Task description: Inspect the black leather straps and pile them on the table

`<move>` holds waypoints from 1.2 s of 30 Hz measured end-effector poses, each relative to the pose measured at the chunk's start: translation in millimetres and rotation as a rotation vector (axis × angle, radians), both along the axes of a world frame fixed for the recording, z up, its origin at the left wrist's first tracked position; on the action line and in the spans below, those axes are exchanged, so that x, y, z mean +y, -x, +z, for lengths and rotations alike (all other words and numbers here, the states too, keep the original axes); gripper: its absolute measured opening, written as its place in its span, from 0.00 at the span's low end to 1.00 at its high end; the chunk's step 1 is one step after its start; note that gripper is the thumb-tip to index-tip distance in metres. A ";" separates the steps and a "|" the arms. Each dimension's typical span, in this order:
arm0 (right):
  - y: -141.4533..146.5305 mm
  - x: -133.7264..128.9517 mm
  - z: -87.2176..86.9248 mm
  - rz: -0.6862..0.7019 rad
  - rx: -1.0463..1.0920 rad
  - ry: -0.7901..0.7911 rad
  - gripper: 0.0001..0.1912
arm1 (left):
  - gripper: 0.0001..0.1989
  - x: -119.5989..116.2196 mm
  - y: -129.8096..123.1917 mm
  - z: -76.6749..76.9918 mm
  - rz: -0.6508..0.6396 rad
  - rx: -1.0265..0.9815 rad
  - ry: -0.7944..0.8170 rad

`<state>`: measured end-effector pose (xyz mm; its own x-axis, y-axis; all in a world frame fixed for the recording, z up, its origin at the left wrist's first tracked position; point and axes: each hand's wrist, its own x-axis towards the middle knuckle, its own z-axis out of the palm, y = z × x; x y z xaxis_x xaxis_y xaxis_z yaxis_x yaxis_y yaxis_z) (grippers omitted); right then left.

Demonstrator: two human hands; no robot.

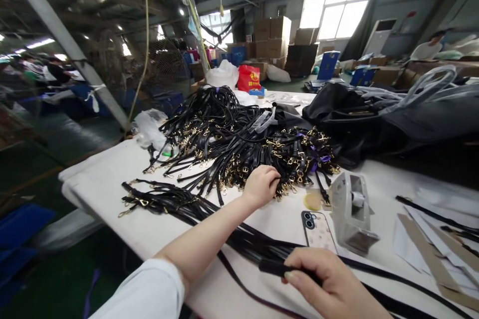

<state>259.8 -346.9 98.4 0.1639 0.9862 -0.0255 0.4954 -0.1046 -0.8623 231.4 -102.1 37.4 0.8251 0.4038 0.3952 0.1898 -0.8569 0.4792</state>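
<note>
A: Your right hand [322,276] has its thumb and fingers clamped on a black strap piece [273,267].
B: And your left hand [262,184], at eleven from it, curls its fingers at the near side of the strap pile [239,132]; I can't tell whether they grip anything.
A: Your strap bundle [258,244] runs toward ten from your right hand. The phone [322,234] is at twelve, the tape dispenser [342,209] at one, the cardboard strips [430,254] near three.
B: And your white bench [101,167]?
A: From your left hand, its corner lies at nine and its edge slants down to seven.
B: Your open room is the white top at nine, between pile and edge, plus a stretch at three, past the dispenser. A dark heap [348,109] fills two.
A: Farther out, you have cartons [272,35] at twelve, bright windows [339,10] at one, a slanting pole [63,40] at ten.
</note>
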 end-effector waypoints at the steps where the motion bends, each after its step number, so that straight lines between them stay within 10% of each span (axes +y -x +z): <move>1: -1.8 -0.1 -1.9 -0.013 -0.001 -0.016 0.12 | 0.12 3.9 -3.9 -2.5 0.005 0.020 -0.058; 5: -4.4 3.6 -6.7 0.025 -0.001 -0.025 0.14 | 0.23 17.0 -18.7 -9.1 0.040 0.110 -0.236; 11: -2.8 12.8 -7.6 0.023 -0.041 0.001 0.15 | 0.12 20.2 -39.2 -5.1 -0.141 0.207 -0.433; 19: -10.5 8.4 -12.6 -0.058 0.075 -0.076 0.19 | 0.10 12.6 -50.8 7.0 -0.288 0.196 -0.394; 27: -48.1 10.7 -45.8 -0.762 0.581 -0.325 0.25 | 0.11 -30.3 9.9 52.5 -0.392 0.039 0.124; 36: -41.8 22.7 -56.1 -0.587 0.641 -0.233 0.23 | 0.21 -57.3 39.7 55.3 -0.538 -0.176 0.956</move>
<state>301.6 -324.2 42.3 0.6664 0.7395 -0.0951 -0.1659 0.0227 -0.9859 191.7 -159.4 92.7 0.9472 0.2109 0.2415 -0.2317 -0.0705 0.9702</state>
